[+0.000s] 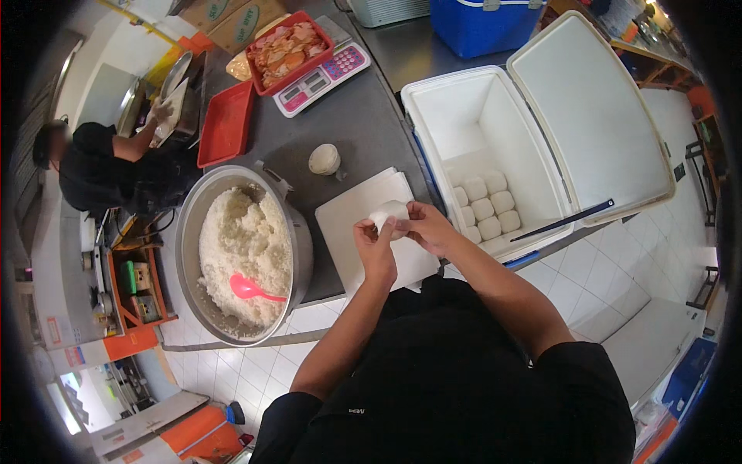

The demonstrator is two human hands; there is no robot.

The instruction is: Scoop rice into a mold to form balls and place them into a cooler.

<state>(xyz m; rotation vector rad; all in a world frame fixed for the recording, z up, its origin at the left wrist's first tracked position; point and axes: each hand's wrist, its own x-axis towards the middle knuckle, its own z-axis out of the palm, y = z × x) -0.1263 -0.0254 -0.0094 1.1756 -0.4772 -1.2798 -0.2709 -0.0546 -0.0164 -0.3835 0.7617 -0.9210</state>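
Between my left hand (378,250) and my right hand (430,229) is a small white paper-wrapped bundle (387,210), pinched by the fingers of both. What is inside it is hidden. Beneath the hands lies a stack of white paper sheets (348,220) on the dark table. To the left stands a large metal pot (302,243) of cooked white rice (243,232), with a pink plastic scoop (246,287) resting on the rice. A small pale bowl (324,159) sits beyond the paper. At right, an open white cooler box (504,127) holds several similar white bundles (481,209) in rows.
A red tray of raw meat (293,49) rests on a pink-and-white digital scale (322,81). Beside it is a second red tray (226,124). A dark stick (562,220) lies across the cooler's rim. A blue cooler (487,29) stands behind. Another person (98,168) works at left.
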